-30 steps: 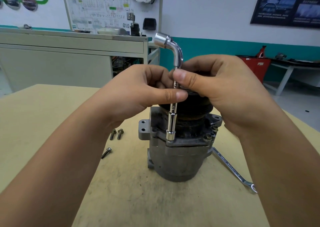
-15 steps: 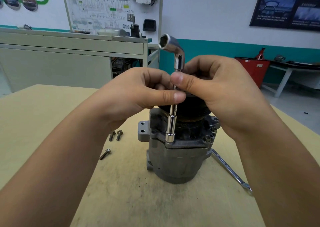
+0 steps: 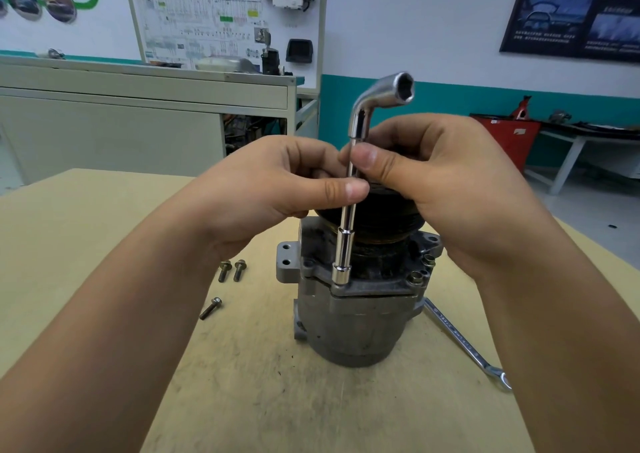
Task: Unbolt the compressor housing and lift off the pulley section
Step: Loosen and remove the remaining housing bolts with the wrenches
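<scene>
- Two hands work one tool. The left hand point(image 3: 263, 189) pinches the shaft of the L-shaped socket wrench point(image 3: 347, 241) between thumb and curled fingers. The right hand point(image 3: 450, 189) pinches the same shaft just above, thumb in front.
- One wrench stands upright. Its lower socket sits on the front-left corner of the housing flange point(image 3: 374, 288). Its bent upper end points right, with the hex opening in view.
- One compressor point(image 3: 356, 324) stands on end near the middle of the table point(image 3: 104, 227). The black pulley point(image 3: 377, 218) is on top, partly hidden behind both hands.
- Two flange bolts point(image 3: 415, 277) sit in the flange on its right side.
- Three loose bolts lie on the table left of the compressor: a pair point(image 3: 224, 270) side by side, and a single bolt point(image 3: 211, 308) nearer the camera.
- One combination spanner point(image 3: 460, 341) lies flat on the table at the compressor's right. Whether its far end touches the base cannot be told.
</scene>
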The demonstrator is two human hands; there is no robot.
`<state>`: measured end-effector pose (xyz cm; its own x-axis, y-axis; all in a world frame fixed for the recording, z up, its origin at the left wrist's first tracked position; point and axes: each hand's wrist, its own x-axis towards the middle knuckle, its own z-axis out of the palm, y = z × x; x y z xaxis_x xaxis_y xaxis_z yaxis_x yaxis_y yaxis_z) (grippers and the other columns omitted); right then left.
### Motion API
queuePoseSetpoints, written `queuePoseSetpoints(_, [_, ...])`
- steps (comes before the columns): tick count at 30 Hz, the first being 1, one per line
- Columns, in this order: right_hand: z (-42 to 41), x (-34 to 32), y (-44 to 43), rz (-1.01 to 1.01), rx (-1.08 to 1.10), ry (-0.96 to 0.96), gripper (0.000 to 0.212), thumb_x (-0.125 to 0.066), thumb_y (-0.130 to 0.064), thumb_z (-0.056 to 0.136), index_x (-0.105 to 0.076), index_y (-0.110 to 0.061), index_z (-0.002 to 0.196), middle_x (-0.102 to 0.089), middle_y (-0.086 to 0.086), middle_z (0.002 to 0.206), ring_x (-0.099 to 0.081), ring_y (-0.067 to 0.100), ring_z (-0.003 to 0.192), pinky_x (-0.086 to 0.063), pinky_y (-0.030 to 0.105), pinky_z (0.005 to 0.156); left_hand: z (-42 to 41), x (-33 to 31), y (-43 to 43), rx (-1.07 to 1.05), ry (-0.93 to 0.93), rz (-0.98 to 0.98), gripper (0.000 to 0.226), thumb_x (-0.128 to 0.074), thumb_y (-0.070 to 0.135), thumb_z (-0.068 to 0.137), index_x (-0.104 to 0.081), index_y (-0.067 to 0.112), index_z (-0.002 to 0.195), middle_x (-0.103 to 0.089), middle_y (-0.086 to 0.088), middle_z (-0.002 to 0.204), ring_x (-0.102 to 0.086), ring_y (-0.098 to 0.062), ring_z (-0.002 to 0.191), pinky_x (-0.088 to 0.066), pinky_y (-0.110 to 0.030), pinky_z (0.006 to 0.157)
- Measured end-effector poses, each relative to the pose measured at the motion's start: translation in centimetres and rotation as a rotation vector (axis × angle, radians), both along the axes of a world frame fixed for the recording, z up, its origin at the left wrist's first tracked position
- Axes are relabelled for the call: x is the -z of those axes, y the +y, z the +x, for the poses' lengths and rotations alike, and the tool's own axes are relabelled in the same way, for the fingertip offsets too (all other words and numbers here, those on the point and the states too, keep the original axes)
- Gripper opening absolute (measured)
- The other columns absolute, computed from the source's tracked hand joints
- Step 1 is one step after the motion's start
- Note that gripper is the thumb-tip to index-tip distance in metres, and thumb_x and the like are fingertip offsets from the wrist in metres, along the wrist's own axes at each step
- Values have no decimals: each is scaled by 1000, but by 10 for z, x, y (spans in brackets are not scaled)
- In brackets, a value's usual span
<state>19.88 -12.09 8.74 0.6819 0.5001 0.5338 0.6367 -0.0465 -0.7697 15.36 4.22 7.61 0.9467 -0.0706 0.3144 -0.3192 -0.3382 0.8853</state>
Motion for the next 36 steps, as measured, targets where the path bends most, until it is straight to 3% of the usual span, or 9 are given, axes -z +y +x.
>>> queuePoseSetpoints(6, [0,-1,-1,-10,-21,36,11,-66,-21,84,-71,-19,94,-73,-6,86,-68,5,84,-52,22,76,-1,0,-3,-13,-12,-22,11,-76,30,60,-67,23,60,-56,8,60,-47,-9,63,-38,-24,62])
queuePoseSetpoints(9, [-2,0,0,-7,3,28,10,-71,-26,79,-70,-23,88,-73,1,85,-68,10,81,-56,26,71,-1,-1,-4,-18,-20,-31,30,-82,28,56,-69,8,74,-63,-10,73,-50,-21,77,-42,-40,77])
queuePoseSetpoints(12, [-5,0,1,14,29,29,14,-77,-29,70,-68,-21,79,-68,15,88,-67,25,80,-56,40,73,-2,-1,-6,-53,-17,-4,62,-80,27,57,-63,-9,104,-62,-35,107,-56,-26,90,-41,-57,100])
queuePoseSetpoints(14, [-6,0,2,19,35,25,18,-77,-28,69,-68,-17,79,-66,21,91,-65,33,83,-54,48,75,0,0,-6,-66,-41,16,64,-78,29,58,-63,-9,106,-62,-33,106,-58,-24,90,-47,-49,97])
queuePoseSetpoints(17, [-6,0,2,19,42,19,19,-76,-25,73,-67,-11,83,-63,28,92,-62,40,84,-53,53,75,1,1,-7,-70,-62,27,63,-78,32,56,-65,-6,104,-60,-14,79,-54,-16,77,-47,-23,71])
queuePoseSetpoints(23, [-4,1,1,22,38,22,12,-73,-22,76,-69,-13,82,-69,17,82,-67,29,79,-56,38,68,-1,-1,-6,-5,-4,-24,28,-77,26,60,-73,10,83,-37,5,58,-37,-21,74,-32,-36,78])
queuePoseSetpoints(29, [-3,0,1,11,48,1,7,-71,-22,79,-70,-15,81,-70,11,81,-69,22,78,-56,32,69,-2,-1,0,37,28,-23,29,-73,28,66,-75,19,93,-52,-4,72,-45,-17,77,-38,-29,75])
queuePoseSetpoints(32, [-3,0,0,-11,51,-17,6,-69,-22,81,-70,-17,83,-70,10,84,-68,21,81,-57,37,76,-3,0,1,62,30,-5,22,-70,34,68,-77,33,88,-70,4,87,-55,-3,74,-42,-12,60])
queuePoseSetpoints(36, [-3,-1,0,-25,28,-15,5,-67,-20,84,-71,-17,84,-72,7,85,-69,19,83,-55,41,82,-2,0,2,29,34,4,19,-69,36,67,-77,34,84,-71,10,82,-55,1,70,-42,-10,57])
